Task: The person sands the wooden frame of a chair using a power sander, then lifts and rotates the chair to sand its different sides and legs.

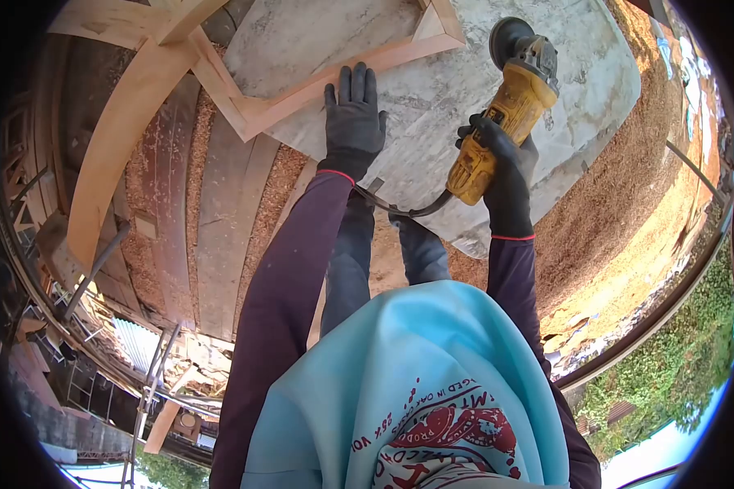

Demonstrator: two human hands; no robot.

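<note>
A yellow angle grinder [501, 122] with a dark round disc is held by my right hand [506, 167], in a dark glove, with the fingers wrapped round its body. The disc end points up and away from me, apart from the wood. My left hand [355, 118], gloved too, lies flat with its fingers stretched onto the edge of a light wooden frame [326, 84]. The frame rests on a pale stained board [432, 122]. From the grinder's rear a dark cable [420, 210] curves left below my left wrist.
Curved wooden pieces [122, 134] stand at the upper left, joined near the frame. Long planks [220, 212] with sawdust between them lie at the left. Sawdust [603, 216] covers the ground right of the board. A metal rail [644, 326] curves along the lower right.
</note>
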